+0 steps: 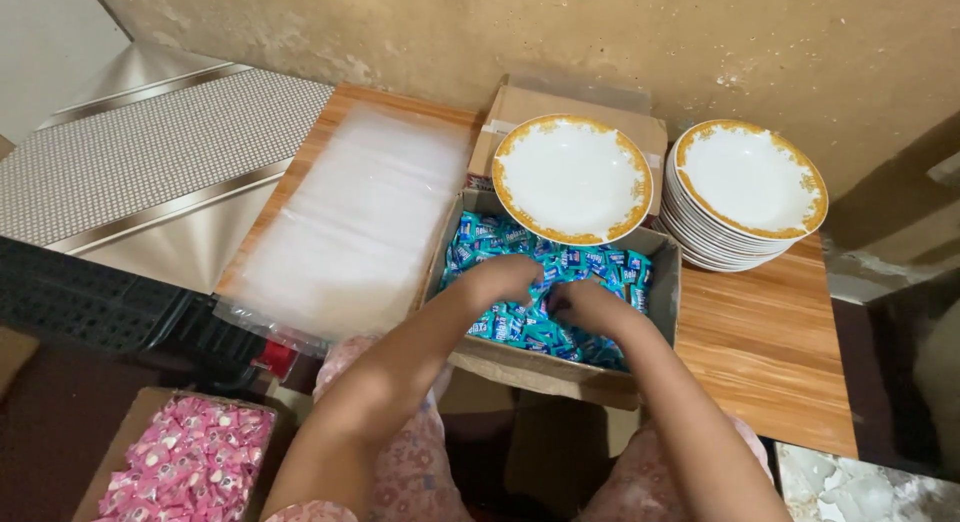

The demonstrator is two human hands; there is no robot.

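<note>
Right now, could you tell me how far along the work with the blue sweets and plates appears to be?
Set out already: one gold-rimmed plate rests on the cardboard box, empty, beside a stack of plates. In hand: the left hand and right hand are both in the blue wrapped sweets. Left: no sweets on any plate, and the clear bags lie flat, apparently unfilled.

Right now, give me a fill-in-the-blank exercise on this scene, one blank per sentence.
1. Both hands, left hand and right hand, reach into a box of ____ sweets.
2. The single plate rests on the rim of that ____.
3. The stack of plates stands on the wooden ____.
4. The box on the floor holds ____ sweets.

Missing words: blue; box; table; pink
</note>
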